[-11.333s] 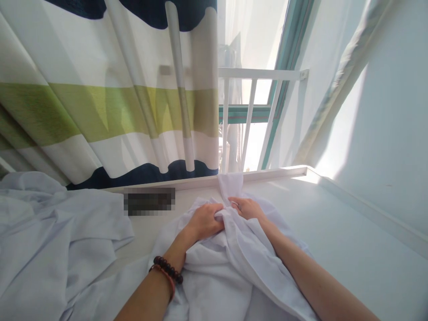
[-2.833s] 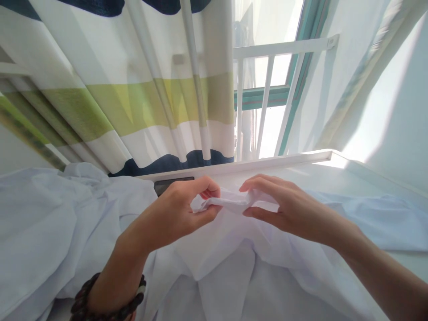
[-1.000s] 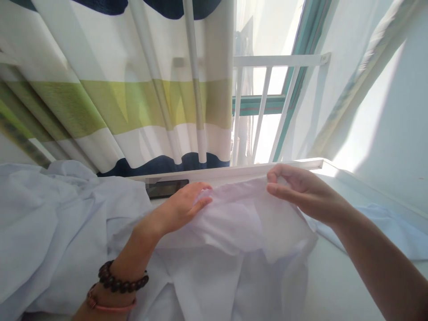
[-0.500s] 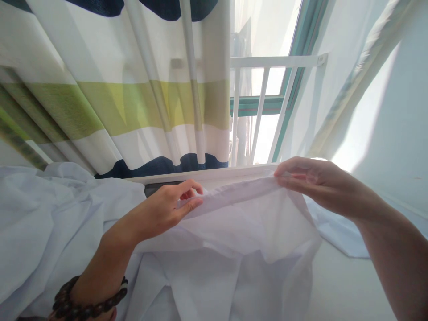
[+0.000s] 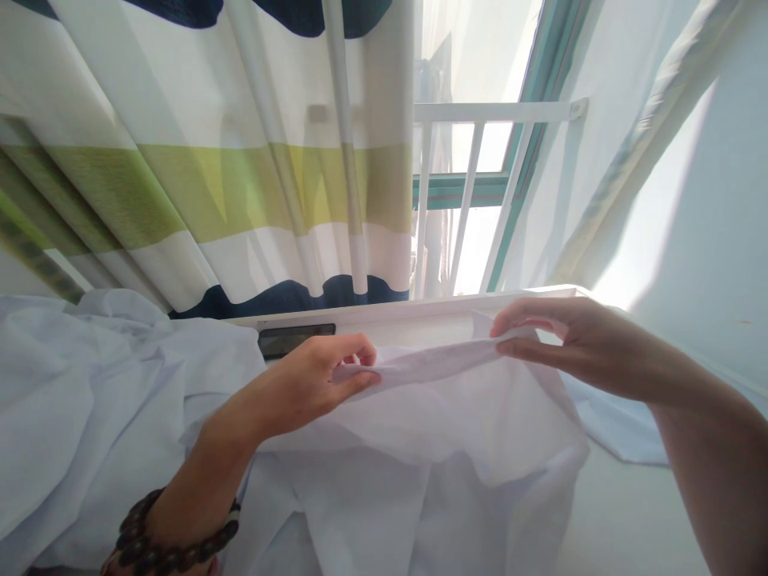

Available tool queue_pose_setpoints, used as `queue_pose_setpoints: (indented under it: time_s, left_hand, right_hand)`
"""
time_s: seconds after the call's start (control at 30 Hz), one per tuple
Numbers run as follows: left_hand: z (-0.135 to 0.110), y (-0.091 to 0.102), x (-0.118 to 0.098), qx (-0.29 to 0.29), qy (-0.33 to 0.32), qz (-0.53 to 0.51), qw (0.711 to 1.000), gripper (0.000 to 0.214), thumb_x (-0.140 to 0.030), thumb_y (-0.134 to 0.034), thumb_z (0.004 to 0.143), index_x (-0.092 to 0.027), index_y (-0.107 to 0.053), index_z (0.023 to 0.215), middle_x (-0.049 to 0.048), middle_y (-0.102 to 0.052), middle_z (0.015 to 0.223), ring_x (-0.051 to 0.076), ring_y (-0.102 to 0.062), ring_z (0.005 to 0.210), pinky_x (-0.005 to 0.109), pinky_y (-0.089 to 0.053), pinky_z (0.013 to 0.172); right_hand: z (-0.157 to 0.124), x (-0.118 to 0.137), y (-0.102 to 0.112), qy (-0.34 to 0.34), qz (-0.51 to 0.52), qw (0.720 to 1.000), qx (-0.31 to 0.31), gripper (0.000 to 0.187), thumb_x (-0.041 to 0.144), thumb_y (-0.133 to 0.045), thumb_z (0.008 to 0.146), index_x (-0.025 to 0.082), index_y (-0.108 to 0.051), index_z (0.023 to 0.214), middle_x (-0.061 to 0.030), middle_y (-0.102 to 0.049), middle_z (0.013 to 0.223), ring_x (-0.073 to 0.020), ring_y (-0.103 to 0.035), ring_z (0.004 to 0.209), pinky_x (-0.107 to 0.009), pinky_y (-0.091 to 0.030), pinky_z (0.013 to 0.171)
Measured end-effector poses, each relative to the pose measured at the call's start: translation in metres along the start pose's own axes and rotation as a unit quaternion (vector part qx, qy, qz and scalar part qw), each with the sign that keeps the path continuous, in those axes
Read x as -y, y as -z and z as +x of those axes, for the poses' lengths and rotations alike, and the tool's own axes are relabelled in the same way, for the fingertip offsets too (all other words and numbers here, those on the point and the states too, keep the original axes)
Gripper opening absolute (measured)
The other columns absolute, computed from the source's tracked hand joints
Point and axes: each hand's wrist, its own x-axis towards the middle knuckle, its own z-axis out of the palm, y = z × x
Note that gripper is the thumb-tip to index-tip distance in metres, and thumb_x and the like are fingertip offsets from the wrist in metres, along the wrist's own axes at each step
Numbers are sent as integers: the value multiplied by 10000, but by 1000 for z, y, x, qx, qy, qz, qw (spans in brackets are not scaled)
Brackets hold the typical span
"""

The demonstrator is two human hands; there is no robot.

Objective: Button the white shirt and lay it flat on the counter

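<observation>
A: Head view, only one. Step?
B: Handling an edge, I'd say. The white cloth (image 5: 444, 420) hangs between both hands, its upper edge drawn out in a narrow strip.
A: Left hand (image 5: 300, 384)?
B: Nearly closed, thumb and fingers pinching one end of that strip.
A: Right hand (image 5: 579, 344)?
B: Same, small gap at the fingertips, cloth in it. Other end of the strip.
A: Next move calls for what?
B: My judgement: both pinches firm, edge stretched evenly, no twist. Thin fabric, could slip or crease.
A: Around?
B: Dark phone-like slab (image 5: 297, 340) just beyond the left hand's knuckles. Bunched white fabric (image 5: 102, 424) left of that wrist; can't tell if it's joined to the held piece. Pale blue fabric (image 5: 621, 424) below the right wrist. Beads (image 5: 177, 552) on the left wrist.
A: In the way?
B: Nothing between the hands. Ahead of them, the raised rim (image 5: 390, 308), then striped curtain (image 5: 270, 188) and white railing (image 5: 492, 112). Loose folds below could snag, I'd guess.
</observation>
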Motion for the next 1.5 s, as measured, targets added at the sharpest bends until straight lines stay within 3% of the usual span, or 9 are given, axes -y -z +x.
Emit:
queue_pose_setpoints:
  time_s: [0.17, 0.27, 0.37, 0.6, 0.83, 0.97, 1.13, 1.37, 1.5]
  left_hand:
    - [0, -4, -4, -21, -37, -3, 999, 156, -382, -513, 920, -236, -561, 945, -3, -631, 970, 166, -581, 855, 267, -435, 742]
    - [2, -10, -9, -20, -36, -16, 999, 215, -430, -546, 904, -247, -566, 1015, -5, -640, 958, 168, -598, 853, 270, -448, 739]
    - [4, -15, -14, -21, -63, -22, 998, 173, -398, -566, 905, -247, -597, 984, -17, -657, 943, 161, -609, 849, 271, -445, 769]
    - [0, -7, -11, -65, -83, -12, 994, 151, -349, -537, 939, -241, -640, 916, -29, -681, 908, 136, -621, 827, 238, -437, 757]
    - [1, -17, -24, -51, -95, -4, 994, 252, -397, -620, 877, -246, -609, 1078, -9, -697, 975, 167, -650, 858, 254, -472, 756]
    - [6, -25, -31, -55, -132, -11, 990, 187, -349, -603, 899, -231, -621, 1043, 9, -700, 1000, 177, -651, 871, 259, -474, 754]
    - [5, -23, -28, -85, -139, -9, 987, 129, -302, -558, 933, -209, -647, 945, 7, -705, 905, 160, -646, 805, 248, -459, 727]
    - [4, -24, -32, -69, -168, 26, 983, 161, -267, -513, 960, -203, -660, 948, 1, -709, 884, 168, -625, 802, 271, -433, 736]
    - [3, -23, -36, -59, -175, 34, 982, 177, -266, -497, 969, -215, -667, 958, -2, -700, 873, 159, -607, 771, 269, -417, 710]
  right_hand:
    - [-1, 5, -5, 27, -3, 1000, -5, 177, 410, -643, 835, 233, -638, 837, -44, -636, 1018, -194, -615, 920, -302, -533, 744]
    - [-3, 11, -10, 11, 39, 999, 27, 213, 431, -611, 861, 228, -642, 917, -39, -619, 916, -165, -593, 828, -238, -507, 610]
    - [-3, 15, -11, 0, 59, 997, 58, 242, 458, -625, 850, 216, -638, 860, -18, -593, 805, -135, -556, 719, -207, -468, 550]
    - [-3, 10, -6, -22, 30, 997, 63, 287, 478, -640, 836, 215, -561, 756, 12, -562, 757, -116, -520, 672, -200, -433, 535]
    - [-4, 22, -15, -22, 15, 996, 91, 243, 437, -638, 837, 217, -547, 793, 31, -580, 724, -97, -490, 570, -216, -379, 470]
    - [-4, 28, -16, -10, 30, 994, 104, 230, 426, -635, 841, 216, -550, 805, 32, -598, 734, -89, -501, 546, -219, -393, 483]
    - [-7, 23, -11, -18, -42, 995, 84, 205, 412, -622, 845, 226, -566, 778, 23, -613, 706, -121, -531, 575, -240, -408, 512]
    - [-14, 31, -22, -4, -102, 990, 99, 188, 426, -638, 843, 300, -617, 981, 14, -682, 990, -198, -618, 919, -302, -473, 751]
    - [-14, 45, -30, 22, -99, 988, 113, 181, 437, -600, 882, 303, -648, 993, 5, -700, 981, -199, -630, 893, -314, -456, 763]
